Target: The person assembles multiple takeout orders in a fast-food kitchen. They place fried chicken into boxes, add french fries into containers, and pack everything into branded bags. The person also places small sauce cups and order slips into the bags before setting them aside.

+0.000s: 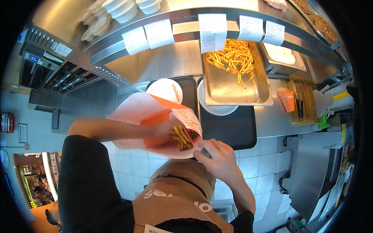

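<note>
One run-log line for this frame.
left hand: inside paper bag | right hand: at bag's mouth | carton of fries inside bag

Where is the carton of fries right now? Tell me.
In the head view, just left of centre: the carton of fries sits inside the open paper bag, with the left hand reaching in and the right hand at the bag's mouth.

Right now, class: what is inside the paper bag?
The bag holds a fries carton, with the left hand partly inside. The bag's depths are hidden by paper.
</note>
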### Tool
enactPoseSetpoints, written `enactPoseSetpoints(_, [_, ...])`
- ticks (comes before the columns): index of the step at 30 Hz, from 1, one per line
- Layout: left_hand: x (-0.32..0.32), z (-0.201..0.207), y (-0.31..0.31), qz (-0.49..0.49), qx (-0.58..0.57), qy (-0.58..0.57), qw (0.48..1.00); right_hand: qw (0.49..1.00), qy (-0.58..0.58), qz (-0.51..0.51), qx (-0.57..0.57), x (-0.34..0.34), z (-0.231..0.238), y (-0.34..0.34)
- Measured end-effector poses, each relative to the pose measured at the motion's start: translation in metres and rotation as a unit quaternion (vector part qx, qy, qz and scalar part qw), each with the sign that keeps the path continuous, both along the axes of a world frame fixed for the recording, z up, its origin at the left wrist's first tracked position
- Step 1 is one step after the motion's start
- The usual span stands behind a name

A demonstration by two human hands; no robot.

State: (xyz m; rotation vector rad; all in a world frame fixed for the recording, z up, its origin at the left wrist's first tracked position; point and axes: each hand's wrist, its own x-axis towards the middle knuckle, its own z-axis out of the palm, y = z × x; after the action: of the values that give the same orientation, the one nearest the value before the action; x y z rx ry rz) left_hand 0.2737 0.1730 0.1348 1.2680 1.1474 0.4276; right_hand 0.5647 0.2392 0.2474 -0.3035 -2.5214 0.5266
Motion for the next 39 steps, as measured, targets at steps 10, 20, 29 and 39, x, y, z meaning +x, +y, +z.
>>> enactPoseSetpoints(10, [-0.009,0.061,0.004,-0.005,0.028,0.073,0.997,0.999,0.02,0.04,-0.006,0.003,0.0,0.003])
enactPoseSetpoints(20, [-0.016,0.149,0.011,-0.217,0.064,0.331,0.916,0.959,0.122,0.032,-0.253,0.013,-0.003,0.018])
enactPoseSetpoints(29, [0.011,0.176,-0.099,-0.248,0.191,0.511,0.801,0.857,0.267,-0.256,-0.36,-0.089,-0.076,0.196])
enactPoseSetpoints(39, [0.117,0.175,-0.104,0.17,0.185,-0.127,0.959,0.814,0.306,-0.16,-0.468,-0.084,-0.008,0.167])
